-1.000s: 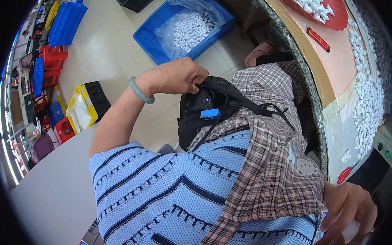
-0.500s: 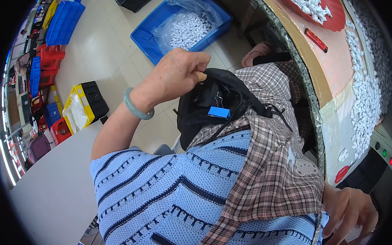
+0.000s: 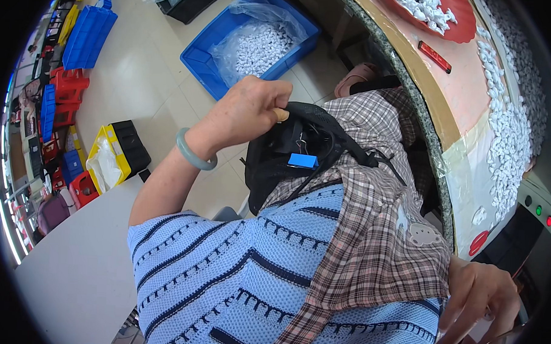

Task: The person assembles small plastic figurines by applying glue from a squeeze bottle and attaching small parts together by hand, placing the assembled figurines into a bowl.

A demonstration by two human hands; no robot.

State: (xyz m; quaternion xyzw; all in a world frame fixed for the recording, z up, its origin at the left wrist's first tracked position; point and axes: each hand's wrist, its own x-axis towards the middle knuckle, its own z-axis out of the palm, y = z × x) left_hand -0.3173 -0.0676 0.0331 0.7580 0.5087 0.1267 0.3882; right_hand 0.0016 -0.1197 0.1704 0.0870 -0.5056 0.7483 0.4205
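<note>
My left hand [image 3: 250, 107], a pale green bangle on its wrist, pinches the rim of a black mesh bag [image 3: 264, 162] at my lap. The bag's mouth gapes, and inside it shows a blue binder clip [image 3: 303, 161] with wire handles. Darker contents deeper in the bag cannot be made out. Down at the lower right, beside my checked apron [image 3: 379, 254], my right hand [image 3: 480, 300] has its fingers bent but apart, with nothing visible in them.
A worktable [image 3: 439, 87] curves along the right, bearing many small white pieces [image 3: 506, 156], a red tray [image 3: 460, 21] and a red box cutter [image 3: 435, 57]. On the floor are a blue bin [image 3: 197, 63] of white pieces and a yellow-black crate [image 3: 130, 149]. A grey tabletop [image 3: 72, 268] lies left.
The view has shifted slightly. My left hand keeps its pinch on the bag's rim; the binder clip sits a little differently inside. My right hand has moved slightly lower and left.
</note>
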